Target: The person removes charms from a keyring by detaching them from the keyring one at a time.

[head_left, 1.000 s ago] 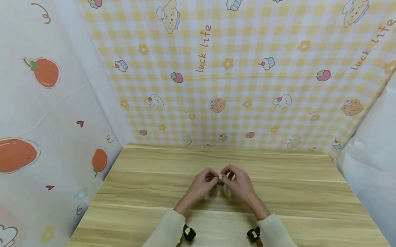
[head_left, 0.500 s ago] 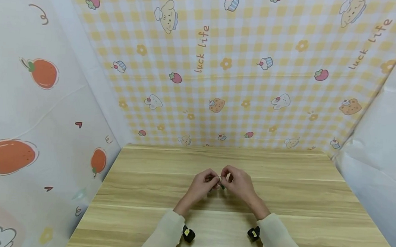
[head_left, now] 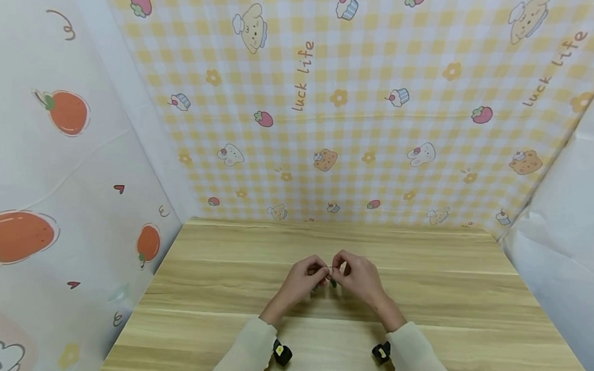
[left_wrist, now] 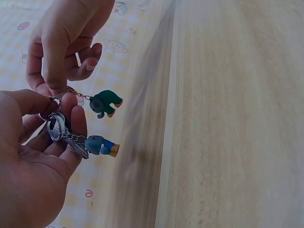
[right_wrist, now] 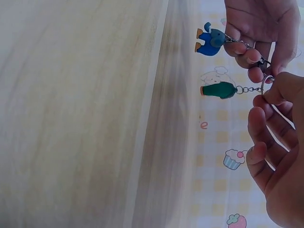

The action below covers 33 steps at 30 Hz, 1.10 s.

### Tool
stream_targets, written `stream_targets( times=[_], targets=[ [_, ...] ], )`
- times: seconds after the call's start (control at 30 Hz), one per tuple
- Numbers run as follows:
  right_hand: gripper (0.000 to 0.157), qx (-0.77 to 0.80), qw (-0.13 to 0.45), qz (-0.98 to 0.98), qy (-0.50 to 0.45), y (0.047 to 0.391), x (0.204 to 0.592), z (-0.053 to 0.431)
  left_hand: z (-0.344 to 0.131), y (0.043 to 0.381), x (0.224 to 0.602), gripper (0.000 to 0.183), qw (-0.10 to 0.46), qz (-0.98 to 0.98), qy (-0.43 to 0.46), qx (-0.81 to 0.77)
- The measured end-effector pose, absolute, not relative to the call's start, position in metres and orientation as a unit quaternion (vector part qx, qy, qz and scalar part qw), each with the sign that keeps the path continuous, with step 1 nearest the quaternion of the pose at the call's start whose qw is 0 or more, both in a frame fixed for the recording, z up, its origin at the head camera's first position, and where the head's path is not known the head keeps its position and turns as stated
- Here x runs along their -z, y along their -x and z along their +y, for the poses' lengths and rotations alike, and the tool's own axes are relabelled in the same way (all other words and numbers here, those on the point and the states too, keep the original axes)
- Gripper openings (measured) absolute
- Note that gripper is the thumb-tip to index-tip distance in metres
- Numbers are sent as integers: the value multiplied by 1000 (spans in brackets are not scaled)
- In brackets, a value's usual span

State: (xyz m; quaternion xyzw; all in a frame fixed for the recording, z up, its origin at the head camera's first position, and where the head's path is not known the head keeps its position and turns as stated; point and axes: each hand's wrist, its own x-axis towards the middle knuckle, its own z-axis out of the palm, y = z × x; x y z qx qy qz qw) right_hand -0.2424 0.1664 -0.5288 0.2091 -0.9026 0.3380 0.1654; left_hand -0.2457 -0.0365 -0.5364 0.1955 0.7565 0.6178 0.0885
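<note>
My left hand [left_wrist: 38, 166] pinches a metal key ring [left_wrist: 45, 115] between thumb and fingers, with silver keys [left_wrist: 58, 126] lying against its fingers. From it a blue elephant charm [left_wrist: 100, 145] with orange feet hangs on a short chain. My right hand [right_wrist: 285, 142] meets the left at the fingertips and pinches a split ring [right_wrist: 267, 85]. A green elephant charm [right_wrist: 218, 90] dangles from that ring by a thin chain. In the head view both hands are raised over the middle of the table, and the green charm [head_left: 334, 283] shows small below the fingertips.
The wood-grain table [head_left: 452, 305] spreads beneath both hands. A yellow checked cloth wall [head_left: 361, 121] rises behind its far edge, and a white printed wall [head_left: 91, 169] stands at the left. Black wrist cameras [head_left: 282, 354] sit at the sleeve cuffs.
Both hands stay almost in place, their fingertips still together. The green charm now hangs more clearly in sight below them, while the pale piece seen between the fingertips earlier shows less.
</note>
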Motion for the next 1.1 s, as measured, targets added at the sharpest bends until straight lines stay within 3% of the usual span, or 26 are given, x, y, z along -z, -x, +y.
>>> stream_targets(
  times=[0.33, 1.1],
  targets=[
    [20, -351, 136, -900, -219, 242, 527, 167, -38, 244, 535, 16, 86, 755, -204, -617],
    [22, -384, 149, -863, -293, 242, 530, 164, -42, 244, 531, 16, 80, 743, -176, -641]
  ],
)
